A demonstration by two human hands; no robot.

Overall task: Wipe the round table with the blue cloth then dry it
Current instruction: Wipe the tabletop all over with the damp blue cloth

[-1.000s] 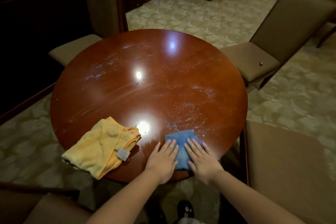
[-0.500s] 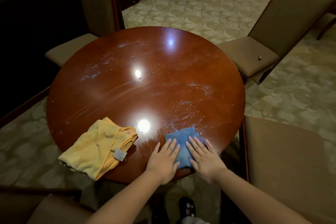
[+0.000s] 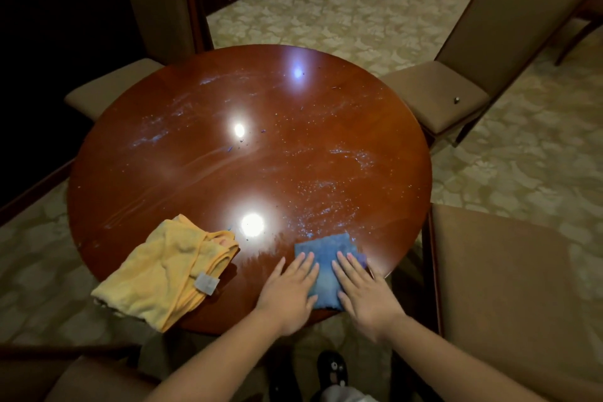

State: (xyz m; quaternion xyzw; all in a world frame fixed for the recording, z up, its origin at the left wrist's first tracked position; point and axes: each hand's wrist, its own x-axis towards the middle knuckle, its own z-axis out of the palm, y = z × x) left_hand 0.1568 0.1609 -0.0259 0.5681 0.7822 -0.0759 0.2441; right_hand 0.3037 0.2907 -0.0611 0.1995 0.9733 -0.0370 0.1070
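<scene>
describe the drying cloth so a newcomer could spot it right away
Start at the round table, then its near-left edge. The yellow cloth lies crumpled there, partly hanging over the rim, untouched, left of both hands. Unlike the blue cloth pressed flat under the left hand and right hand, it is larger and carries a grey tag.

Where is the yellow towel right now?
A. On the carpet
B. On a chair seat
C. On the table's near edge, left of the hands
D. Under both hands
C: the yellow towel lies bunched on the round table, hanging a little over its near edge, to the left of the left hand, and nobody touches it.
</scene>
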